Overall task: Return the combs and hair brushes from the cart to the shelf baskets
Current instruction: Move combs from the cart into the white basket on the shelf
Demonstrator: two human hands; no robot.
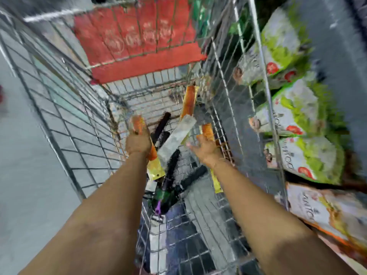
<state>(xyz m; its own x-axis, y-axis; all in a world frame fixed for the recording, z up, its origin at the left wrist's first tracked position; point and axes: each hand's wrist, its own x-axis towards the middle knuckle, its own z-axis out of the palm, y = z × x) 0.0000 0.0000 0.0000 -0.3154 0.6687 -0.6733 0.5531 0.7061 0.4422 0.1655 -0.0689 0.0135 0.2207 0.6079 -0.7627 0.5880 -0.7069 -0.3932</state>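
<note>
The whole view is smeared by motion blur. A pale grey smooth floor (pixel 25 175) fills the left side, evenly lit, with no sharp shadows. Along the right edge, white and green printed bags with red spots (pixel 294 108) lie stacked one over another, tilted in the wide-angle view. Below them sits a cream and orange printed bag (pixel 325 213). A dark grey blurred surface (pixel 337 36) rises behind the stack.
</note>
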